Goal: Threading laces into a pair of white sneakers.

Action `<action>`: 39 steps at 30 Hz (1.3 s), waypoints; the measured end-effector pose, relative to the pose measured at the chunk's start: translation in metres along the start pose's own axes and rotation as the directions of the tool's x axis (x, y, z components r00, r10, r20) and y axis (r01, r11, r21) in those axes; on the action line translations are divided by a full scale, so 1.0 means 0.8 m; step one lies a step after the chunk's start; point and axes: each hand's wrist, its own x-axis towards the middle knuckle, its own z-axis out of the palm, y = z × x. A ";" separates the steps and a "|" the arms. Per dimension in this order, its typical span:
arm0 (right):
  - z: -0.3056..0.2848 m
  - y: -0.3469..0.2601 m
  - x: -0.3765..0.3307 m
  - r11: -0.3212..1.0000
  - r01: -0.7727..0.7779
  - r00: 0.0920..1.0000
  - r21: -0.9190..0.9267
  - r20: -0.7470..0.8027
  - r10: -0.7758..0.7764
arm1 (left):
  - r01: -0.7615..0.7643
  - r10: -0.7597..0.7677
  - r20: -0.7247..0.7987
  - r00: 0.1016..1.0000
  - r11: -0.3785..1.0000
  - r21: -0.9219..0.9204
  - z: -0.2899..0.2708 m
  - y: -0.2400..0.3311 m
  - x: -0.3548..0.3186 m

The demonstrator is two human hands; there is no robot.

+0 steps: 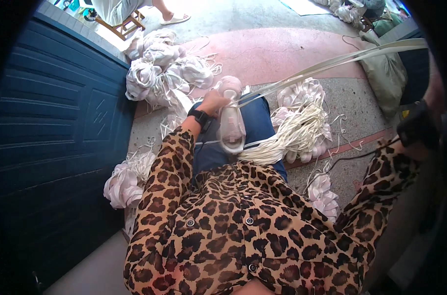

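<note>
A pale pink and white shoe upper (231,123) lies lengthwise over my jeans-covered lap, its sole side hard to make out. My left hand (213,102), with a black watch at the wrist, is closed round its left edge. From the middle of the shoe, long cream shoelaces (312,73) stretch taut up to the right. They lead to my raised right hand (432,83) at the dark rim of the picture, where the fingers are mostly hidden. A thick bundle of loose cream laces (277,142) rests across my right thigh.
Heaped white-pink shoe uppers (159,69) lie at the far left, with a smaller pile (127,182) nearer. More uppers (302,93) sit right of my knees. A dark blue door (61,118) stands left; a pale sack (383,73) right. Another person's sandalled foot (176,18) is beyond.
</note>
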 end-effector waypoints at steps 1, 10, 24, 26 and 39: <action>-0.006 -0.002 0.008 0.999 0.019 1.000 -0.032 -0.024 -0.019 | -0.074 0.073 0.008 0.997 0.994 0.081 0.003 0.016 0.010; 0.035 -0.005 0.100 0.985 -0.071 0.992 0.157 -0.088 0.085 | -0.676 0.603 0.459 0.653 0.737 -0.008 -0.048 0.158 -0.044; -0.472 0.242 -0.237 0.767 -0.618 0.547 0.170 -0.608 0.575 | -0.445 -0.109 -0.491 0.864 0.292 -0.847 -0.550 -0.178 -0.260; -0.403 0.325 -0.287 0.694 -0.715 0.574 0.083 -0.498 0.650 | -0.391 -0.262 -0.521 0.813 0.419 -0.820 -0.561 -0.194 -0.318; 0.143 0.344 -0.421 0.876 -0.093 0.667 -0.472 0.624 0.407 | -0.473 0.511 -0.125 0.851 0.847 0.243 -0.023 -0.022 -0.082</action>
